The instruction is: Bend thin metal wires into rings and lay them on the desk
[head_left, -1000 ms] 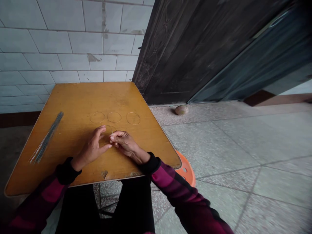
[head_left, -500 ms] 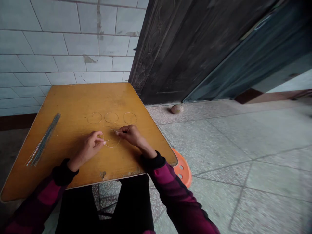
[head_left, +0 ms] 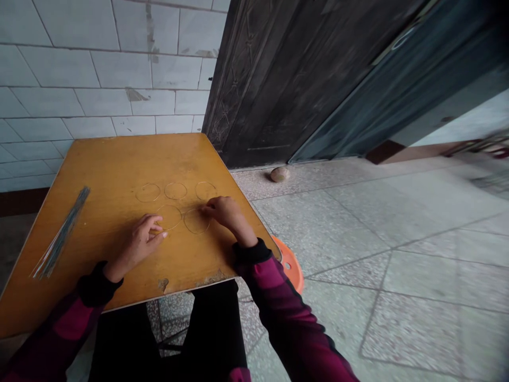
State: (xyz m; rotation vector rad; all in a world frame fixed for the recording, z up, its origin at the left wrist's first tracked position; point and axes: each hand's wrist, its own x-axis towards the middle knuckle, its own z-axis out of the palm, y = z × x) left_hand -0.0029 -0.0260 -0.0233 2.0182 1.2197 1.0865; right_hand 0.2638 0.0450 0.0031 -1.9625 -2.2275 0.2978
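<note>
My right hand (head_left: pixel 226 212) is closed in a pinch at the upper right edge of a thin wire ring (head_left: pixel 196 233), which lies on or just above the wooden table. Left of that ring is another wire ring (head_left: pixel 175 208), the two meeting or nearly meeting at their sides. My left hand (head_left: pixel 143 237) rests by its left edge, thumb and fingers apart, the fingertips touching or very close to the wire. Farther back, three more wire rings lie in a row: a left one (head_left: pixel 148 202), a middle one (head_left: pixel 175 199) and a right one (head_left: pixel 205 182).
A bundle of straight metal wires (head_left: pixel 63 231) lies on the left of the table (head_left: pixel 131 159). An orange stool (head_left: pixel 292 268) shows beyond the table's right edge. Behind stand a tiled wall (head_left: pixel 119 69) and a dark door (head_left: pixel 274 106), with a rounded stone-like object (head_left: pixel 280 174) on the floor.
My left thumb and fingers have parted from the wire they pinched. My right hand has moved right with its ring, and two rings now show side by side. The view has shifted slightly.
</note>
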